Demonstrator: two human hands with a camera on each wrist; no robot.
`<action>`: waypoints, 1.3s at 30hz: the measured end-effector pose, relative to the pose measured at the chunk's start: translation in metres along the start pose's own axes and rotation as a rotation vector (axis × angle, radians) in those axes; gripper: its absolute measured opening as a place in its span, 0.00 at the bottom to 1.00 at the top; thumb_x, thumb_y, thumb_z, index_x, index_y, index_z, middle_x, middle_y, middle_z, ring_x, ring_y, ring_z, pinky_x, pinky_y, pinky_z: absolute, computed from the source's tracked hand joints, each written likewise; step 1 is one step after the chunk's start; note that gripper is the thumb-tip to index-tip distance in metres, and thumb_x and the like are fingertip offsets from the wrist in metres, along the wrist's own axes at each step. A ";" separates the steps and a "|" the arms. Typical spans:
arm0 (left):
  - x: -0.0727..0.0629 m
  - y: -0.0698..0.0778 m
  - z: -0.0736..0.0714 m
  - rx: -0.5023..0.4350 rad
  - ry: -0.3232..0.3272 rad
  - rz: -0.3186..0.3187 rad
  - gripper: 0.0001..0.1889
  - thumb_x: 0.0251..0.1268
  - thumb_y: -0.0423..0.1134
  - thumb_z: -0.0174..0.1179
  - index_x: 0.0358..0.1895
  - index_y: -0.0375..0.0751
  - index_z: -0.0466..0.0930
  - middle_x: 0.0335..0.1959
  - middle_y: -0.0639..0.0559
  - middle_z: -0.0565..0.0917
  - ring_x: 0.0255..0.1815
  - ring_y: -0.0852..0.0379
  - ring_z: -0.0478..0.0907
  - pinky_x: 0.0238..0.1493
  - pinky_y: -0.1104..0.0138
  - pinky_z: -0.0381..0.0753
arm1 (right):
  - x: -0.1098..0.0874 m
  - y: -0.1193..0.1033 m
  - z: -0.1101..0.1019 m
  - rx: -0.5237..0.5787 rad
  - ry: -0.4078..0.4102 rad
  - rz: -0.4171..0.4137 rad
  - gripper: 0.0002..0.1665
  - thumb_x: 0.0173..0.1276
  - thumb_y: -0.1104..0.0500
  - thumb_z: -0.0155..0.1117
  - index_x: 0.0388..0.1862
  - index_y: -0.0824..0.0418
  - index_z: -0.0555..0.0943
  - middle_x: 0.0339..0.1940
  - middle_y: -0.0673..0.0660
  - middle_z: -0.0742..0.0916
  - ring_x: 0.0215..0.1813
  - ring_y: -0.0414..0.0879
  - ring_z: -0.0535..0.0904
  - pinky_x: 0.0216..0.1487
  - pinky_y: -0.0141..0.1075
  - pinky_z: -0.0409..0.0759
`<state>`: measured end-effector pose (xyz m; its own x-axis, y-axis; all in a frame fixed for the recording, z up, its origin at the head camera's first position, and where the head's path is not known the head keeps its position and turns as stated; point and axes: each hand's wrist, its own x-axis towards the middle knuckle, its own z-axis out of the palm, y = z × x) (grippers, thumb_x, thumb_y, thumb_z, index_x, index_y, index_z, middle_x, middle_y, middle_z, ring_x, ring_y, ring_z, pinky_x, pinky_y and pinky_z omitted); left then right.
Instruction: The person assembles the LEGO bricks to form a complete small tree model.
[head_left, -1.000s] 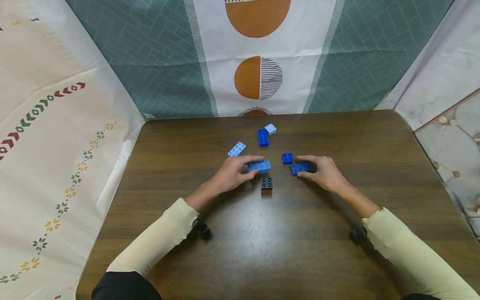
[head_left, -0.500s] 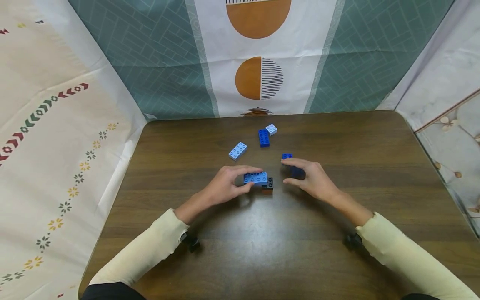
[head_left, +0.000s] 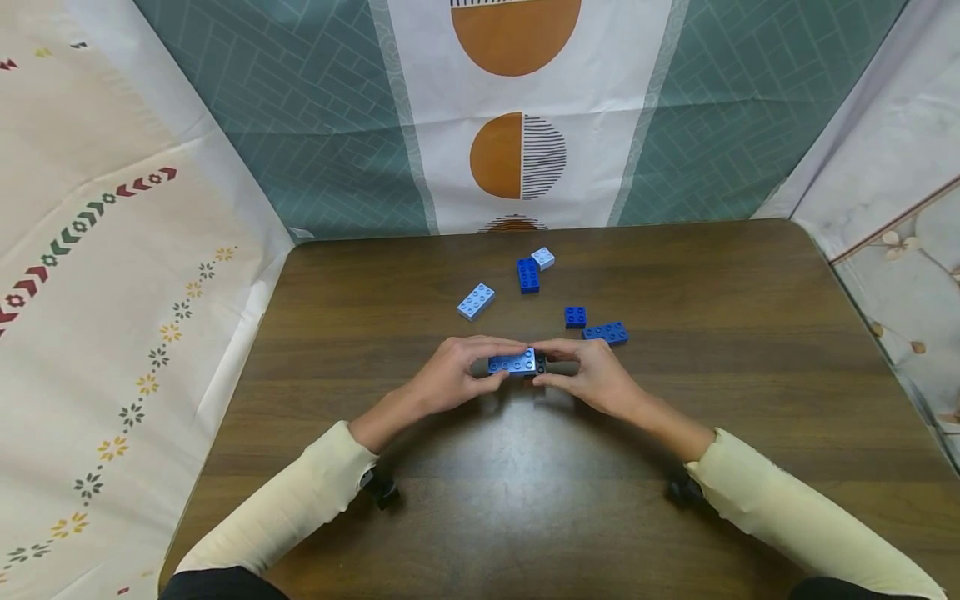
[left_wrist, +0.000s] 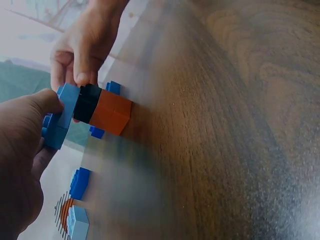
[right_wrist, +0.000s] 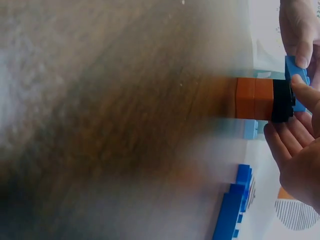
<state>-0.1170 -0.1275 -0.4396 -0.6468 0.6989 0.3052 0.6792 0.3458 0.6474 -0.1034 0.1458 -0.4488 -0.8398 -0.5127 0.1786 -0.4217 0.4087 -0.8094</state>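
Observation:
My left hand [head_left: 446, 379] pinches a medium-blue building brick [head_left: 512, 362] between thumb and fingers, studs up. The brick sits over a short stack, overlapping it from the left. On top of this stack is a black brick [left_wrist: 89, 100], with orange bricks [left_wrist: 111, 111] below it, standing on the table. From the other side my right hand [head_left: 596, 375] reaches in, its thumb and fingertips around the blue brick's right end, right above the black brick. Part of the black brick's studs stays uncovered in the right wrist view.
Behind the hands lie a light-blue brick [head_left: 476, 302], a dark-blue brick [head_left: 528, 276] and a small pale-blue brick [head_left: 543, 258]. Farther right are a small square dark-blue brick [head_left: 575, 317] and a longer blue one [head_left: 605, 333]. Patterned cloths border the wooden table [head_left: 525, 500].
My left hand has brought the medium-blue brick toward me, over the black-topped stack. My right hand has left the longer blue brick at the right and come leftward to the stack.

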 end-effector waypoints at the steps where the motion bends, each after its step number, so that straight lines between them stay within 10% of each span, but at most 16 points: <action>1: 0.000 0.000 0.000 0.003 0.000 0.003 0.22 0.74 0.33 0.68 0.68 0.43 0.84 0.66 0.51 0.85 0.65 0.56 0.82 0.52 0.53 0.85 | 0.000 0.000 0.001 0.002 0.006 0.005 0.28 0.64 0.62 0.82 0.63 0.65 0.86 0.59 0.62 0.90 0.58 0.57 0.88 0.60 0.53 0.84; 17: 0.003 -0.002 0.012 -0.069 0.041 -0.056 0.21 0.73 0.37 0.70 0.67 0.46 0.83 0.63 0.54 0.86 0.64 0.58 0.81 0.64 0.59 0.80 | 0.000 0.004 0.007 0.052 0.039 0.024 0.22 0.65 0.64 0.81 0.57 0.65 0.88 0.54 0.60 0.91 0.55 0.56 0.89 0.57 0.49 0.86; 26: 0.006 0.006 0.034 -0.122 0.229 -0.182 0.17 0.67 0.41 0.76 0.58 0.48 0.89 0.53 0.57 0.88 0.54 0.62 0.84 0.53 0.65 0.83 | 0.000 0.006 0.012 0.078 0.063 0.053 0.21 0.65 0.64 0.82 0.56 0.65 0.89 0.54 0.59 0.91 0.57 0.55 0.89 0.59 0.49 0.85; 39: 0.007 0.006 0.035 -0.141 0.234 -0.188 0.15 0.67 0.39 0.76 0.56 0.48 0.91 0.48 0.57 0.89 0.47 0.62 0.84 0.47 0.66 0.83 | -0.002 0.008 0.013 0.076 0.083 0.103 0.22 0.65 0.60 0.82 0.57 0.63 0.89 0.54 0.57 0.91 0.61 0.54 0.87 0.61 0.51 0.84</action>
<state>-0.1055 -0.0981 -0.4583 -0.8298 0.4622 0.3127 0.4959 0.3538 0.7930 -0.1003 0.1399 -0.4629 -0.9040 -0.4053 0.1359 -0.3075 0.3956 -0.8654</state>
